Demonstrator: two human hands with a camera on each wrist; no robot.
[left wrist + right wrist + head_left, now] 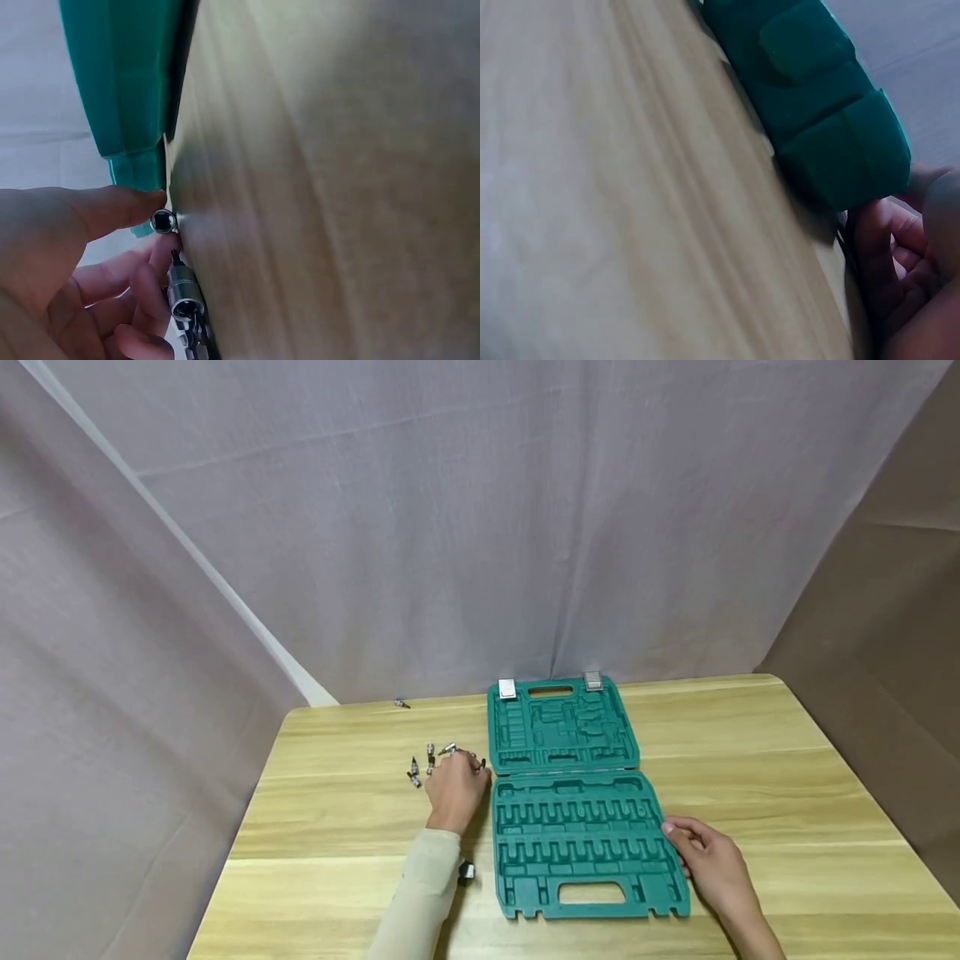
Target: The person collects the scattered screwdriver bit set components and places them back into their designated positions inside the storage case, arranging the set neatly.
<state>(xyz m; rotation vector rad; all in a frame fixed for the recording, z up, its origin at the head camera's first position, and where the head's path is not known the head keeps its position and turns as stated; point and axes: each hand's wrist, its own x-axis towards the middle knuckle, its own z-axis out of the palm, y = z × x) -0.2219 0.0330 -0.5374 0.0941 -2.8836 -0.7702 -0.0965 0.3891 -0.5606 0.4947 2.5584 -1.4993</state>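
Note:
My left hand (456, 783) is at the table just left of the green tool case (551, 870). In the left wrist view its thumb and a finger pinch a small silver bit socket (163, 220), square hole facing the camera. Just below that lies another bit socket (184, 291), with more behind it. The case lies open and flat, its moulded slots bare. Against its right edge, my right hand (712, 864) grips the rim, thumb on top and fingers curled at the side.
Several loose bit sockets (415, 780) lie left of the left hand, and one bit socket (402, 703) sits alone by the table's back edge. A dark piece (467, 872) lies beside the left sleeve. Grey cloth (450, 527) hangs behind the wooden table (315, 827).

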